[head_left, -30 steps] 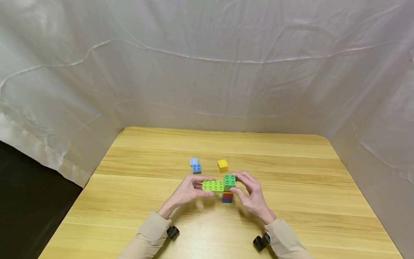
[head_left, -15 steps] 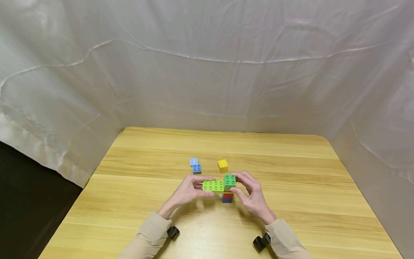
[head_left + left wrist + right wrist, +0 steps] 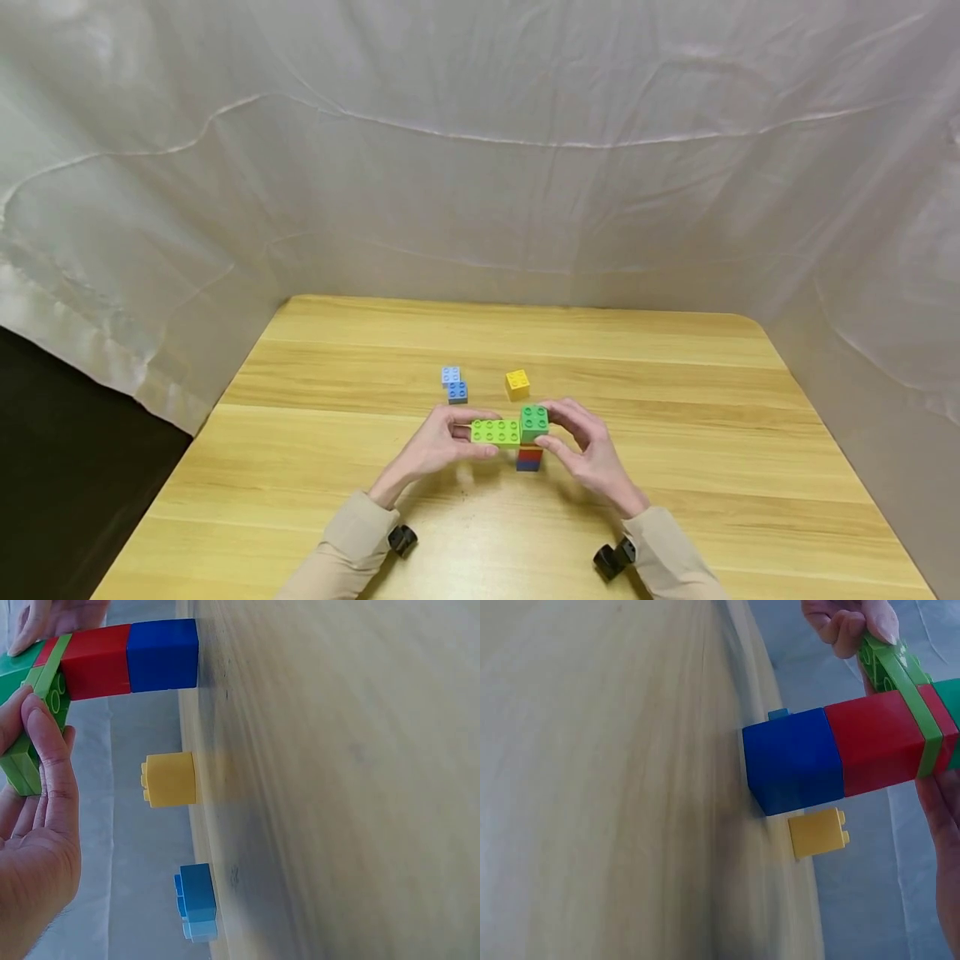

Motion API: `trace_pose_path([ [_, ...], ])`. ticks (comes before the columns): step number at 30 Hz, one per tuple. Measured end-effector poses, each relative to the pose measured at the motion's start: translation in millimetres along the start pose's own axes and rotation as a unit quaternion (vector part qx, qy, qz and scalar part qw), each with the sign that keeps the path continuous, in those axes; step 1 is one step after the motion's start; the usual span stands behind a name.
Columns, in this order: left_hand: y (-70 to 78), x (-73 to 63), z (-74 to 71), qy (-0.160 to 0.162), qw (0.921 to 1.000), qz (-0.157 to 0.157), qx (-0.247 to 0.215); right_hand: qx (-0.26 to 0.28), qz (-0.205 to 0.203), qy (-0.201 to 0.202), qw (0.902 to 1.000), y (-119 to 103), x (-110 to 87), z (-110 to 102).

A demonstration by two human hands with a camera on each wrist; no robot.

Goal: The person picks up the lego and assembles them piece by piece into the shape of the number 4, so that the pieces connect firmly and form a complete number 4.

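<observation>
A stack of toy building bricks stands on the table, with a blue brick [image 3: 163, 655] at its base and a red brick [image 3: 874, 741] above that. Higher up come a light green layer, a thin red layer and a green brick [image 3: 534, 423] on top. My right hand [image 3: 591, 450] pinches the green brick between thumb and fingers. To the left, a long light green brick [image 3: 495, 432] juts out from the stack, raised off the table. My left hand [image 3: 437, 443] pinches its free end; in the left wrist view, light green pieces lie one over another there.
Behind the stack sits a yellow brick [image 3: 517, 384]. Left of it, a light blue brick [image 3: 450, 376] and a mid-blue brick [image 3: 457, 392] are together. Grey sheeting [image 3: 525, 208] hangs around the wooden table [image 3: 675, 400].
My right wrist has shifted slightly to the right. Both hands keep hold of the same bricks, and the stack stays in place.
</observation>
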State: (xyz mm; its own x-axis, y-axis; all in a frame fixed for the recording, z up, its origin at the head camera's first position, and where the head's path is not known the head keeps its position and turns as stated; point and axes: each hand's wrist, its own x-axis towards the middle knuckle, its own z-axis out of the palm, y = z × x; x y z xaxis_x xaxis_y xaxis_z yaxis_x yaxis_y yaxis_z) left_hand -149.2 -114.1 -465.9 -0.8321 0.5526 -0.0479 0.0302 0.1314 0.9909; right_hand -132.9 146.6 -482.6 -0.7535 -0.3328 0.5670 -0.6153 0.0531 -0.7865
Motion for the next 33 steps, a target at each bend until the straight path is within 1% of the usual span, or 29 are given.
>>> trace_pose_path([
  [4,0.3,0.0,0.8,0.003,1.0000,0.003,-0.003,0.016,0.042,-0.019,0.9988,1.3,-1.7,-3.3],
  [9,0.8,1.2,1.6,0.009,0.9999,0.000,-0.006,0.023,0.094,-0.047,0.9942,4.7,-4.0,-7.0],
  [11,0.6,2.2,2.5,0.014,0.9999,-0.001,-0.003,0.024,0.105,-0.048,0.9930,4.9,-4.2,-8.2],
  [14,0.7,4.4,5.1,0.020,0.9998,-0.001,-0.001,0.027,0.119,-0.038,0.9918,4.0,-3.8,-9.4],
  [21,2.7,11.5,13.6,0.019,0.9996,0.010,0.017,0.012,0.122,0.004,0.9924,3.7,-5.8,-10.9],
  [26,6.0,18.1,18.0,0.010,0.9993,0.016,0.031,-0.005,0.125,0.025,0.9919,5.7,-7.8,-15.7],
  [31,5.6,23.4,15.5,0.007,0.9984,0.030,0.048,-0.006,0.108,0.034,0.9935,9.6,-8.5,-22.9],
  [33,3.3,25.2,11.8,0.007,0.9985,0.036,0.041,0.000,0.102,0.040,0.9940,11.4,-9.2,-25.8],
])
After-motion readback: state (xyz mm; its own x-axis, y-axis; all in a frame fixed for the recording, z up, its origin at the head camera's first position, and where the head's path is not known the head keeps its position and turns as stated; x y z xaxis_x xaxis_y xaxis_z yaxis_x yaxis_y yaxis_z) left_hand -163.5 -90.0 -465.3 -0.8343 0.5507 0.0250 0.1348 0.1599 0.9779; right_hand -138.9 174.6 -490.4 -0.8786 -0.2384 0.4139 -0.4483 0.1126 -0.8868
